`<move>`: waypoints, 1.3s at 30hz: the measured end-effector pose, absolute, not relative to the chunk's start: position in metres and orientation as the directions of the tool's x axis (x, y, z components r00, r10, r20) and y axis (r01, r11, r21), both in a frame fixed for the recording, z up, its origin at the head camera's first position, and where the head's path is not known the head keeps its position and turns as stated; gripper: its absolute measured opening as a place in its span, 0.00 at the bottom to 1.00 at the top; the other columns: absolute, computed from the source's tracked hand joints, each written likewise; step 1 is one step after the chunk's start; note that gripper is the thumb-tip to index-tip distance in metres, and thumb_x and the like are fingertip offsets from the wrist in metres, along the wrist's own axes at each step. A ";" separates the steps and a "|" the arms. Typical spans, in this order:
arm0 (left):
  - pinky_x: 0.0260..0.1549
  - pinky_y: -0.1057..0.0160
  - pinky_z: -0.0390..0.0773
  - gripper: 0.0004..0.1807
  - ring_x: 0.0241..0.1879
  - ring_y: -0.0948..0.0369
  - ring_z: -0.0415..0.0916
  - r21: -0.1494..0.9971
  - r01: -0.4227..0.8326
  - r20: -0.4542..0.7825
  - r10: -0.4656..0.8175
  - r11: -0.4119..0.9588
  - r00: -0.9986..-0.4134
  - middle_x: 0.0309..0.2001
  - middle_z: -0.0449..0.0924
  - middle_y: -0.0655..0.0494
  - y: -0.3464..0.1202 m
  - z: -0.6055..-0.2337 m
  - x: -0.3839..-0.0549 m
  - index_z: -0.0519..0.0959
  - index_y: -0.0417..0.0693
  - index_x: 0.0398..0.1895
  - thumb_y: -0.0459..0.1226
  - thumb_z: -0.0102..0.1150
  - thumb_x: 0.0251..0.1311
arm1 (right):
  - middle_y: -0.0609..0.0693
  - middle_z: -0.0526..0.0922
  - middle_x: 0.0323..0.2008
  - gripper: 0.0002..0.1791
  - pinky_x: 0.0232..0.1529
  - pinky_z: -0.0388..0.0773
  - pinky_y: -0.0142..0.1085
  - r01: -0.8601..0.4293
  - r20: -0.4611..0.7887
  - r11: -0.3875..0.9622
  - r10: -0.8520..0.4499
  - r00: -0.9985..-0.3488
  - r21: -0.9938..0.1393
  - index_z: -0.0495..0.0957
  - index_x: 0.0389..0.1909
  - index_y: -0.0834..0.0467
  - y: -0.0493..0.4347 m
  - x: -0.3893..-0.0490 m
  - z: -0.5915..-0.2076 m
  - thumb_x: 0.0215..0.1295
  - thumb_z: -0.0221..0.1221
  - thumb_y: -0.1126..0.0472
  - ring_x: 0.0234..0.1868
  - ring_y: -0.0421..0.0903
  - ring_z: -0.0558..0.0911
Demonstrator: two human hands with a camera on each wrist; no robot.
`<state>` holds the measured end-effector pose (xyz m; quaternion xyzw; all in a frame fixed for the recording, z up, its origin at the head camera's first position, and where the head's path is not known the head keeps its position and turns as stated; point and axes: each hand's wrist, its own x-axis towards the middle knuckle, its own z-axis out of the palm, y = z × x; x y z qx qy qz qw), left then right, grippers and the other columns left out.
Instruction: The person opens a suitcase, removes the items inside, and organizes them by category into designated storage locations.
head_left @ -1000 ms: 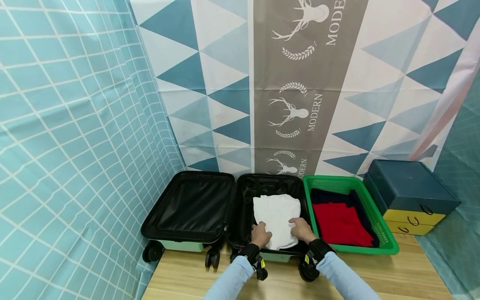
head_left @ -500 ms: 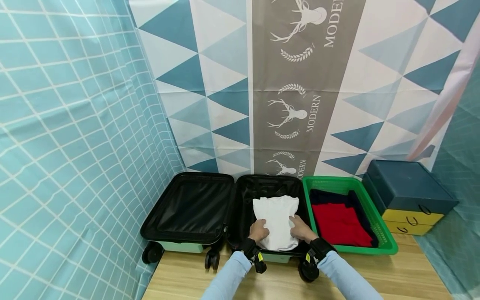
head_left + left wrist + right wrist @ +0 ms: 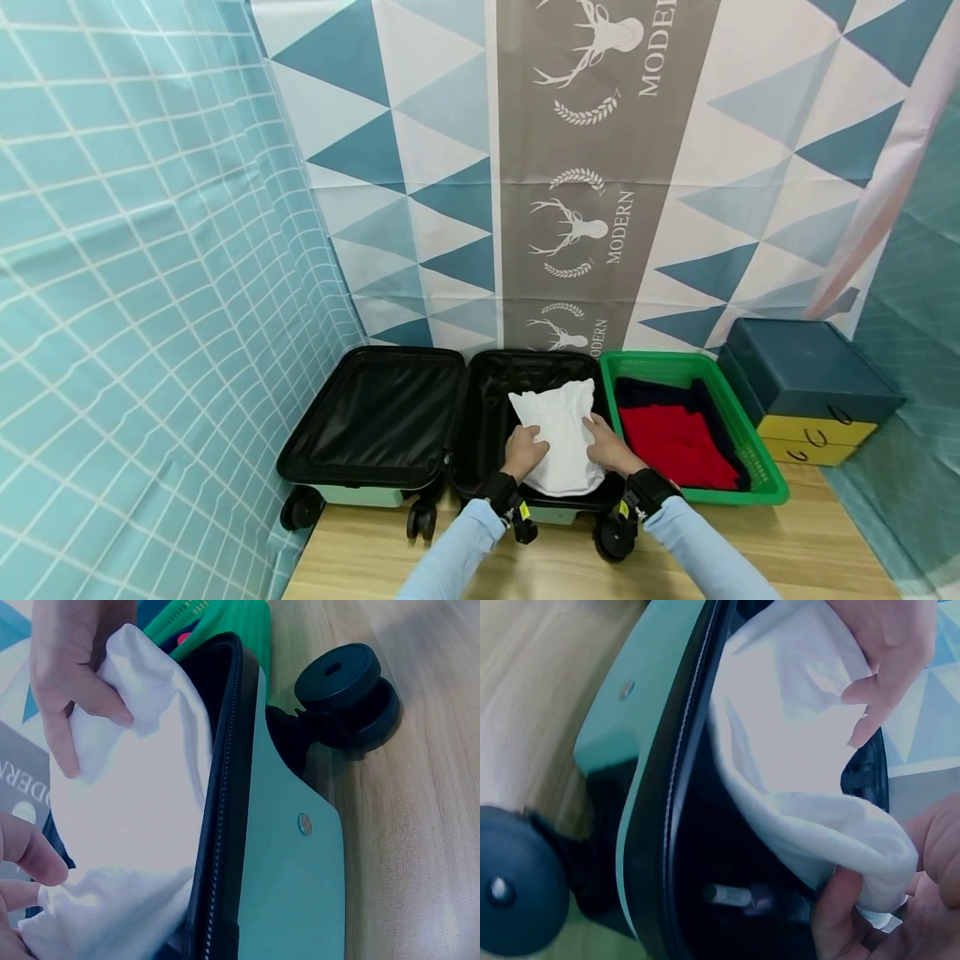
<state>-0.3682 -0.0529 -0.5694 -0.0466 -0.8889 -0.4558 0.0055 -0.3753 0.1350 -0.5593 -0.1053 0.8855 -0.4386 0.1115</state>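
Observation:
A folded white garment (image 3: 558,442), soft and rumpled, sits in the right half of an opened suitcase (image 3: 486,404) with a black lining. My left hand (image 3: 525,454) grips its left side, thumb on top. On the opposite side my right hand (image 3: 611,448) holds the edge. In the right wrist view, the right fingers and thumb pinch a thick rolled fold of the garment (image 3: 780,742), while the left hand (image 3: 892,664) is at the far side. The left wrist view shows the garment (image 3: 135,795) sagging between both hands beside the zipper edge.
The suitcase's other half (image 3: 382,417) lies flat on the left. A green basket (image 3: 723,497) adjoins on the right, holding a red garment (image 3: 675,446) and a navy one (image 3: 652,393). Dark blue boxes (image 3: 817,367) with yellow fronts stand beyond. Black wheels (image 3: 615,537) jut toward the table's front.
Both hands have shifted slightly away from me and tightened on the sides. The garment has narrowed, its far corners pulled up and its middle sagging. The suitcase and basket keep their places.

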 end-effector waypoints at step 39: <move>0.30 0.65 0.65 0.41 0.56 0.47 0.60 0.758 0.353 0.102 0.435 0.549 -0.895 0.59 0.56 0.41 0.052 -0.561 -0.359 0.57 0.46 0.65 0.22 0.54 0.41 | 0.63 0.42 0.65 0.34 0.23 0.57 0.39 0.041 -0.052 0.861 0.016 -0.999 -0.507 0.46 0.66 0.66 0.258 -0.365 -0.544 0.56 0.42 0.69 0.34 0.57 0.70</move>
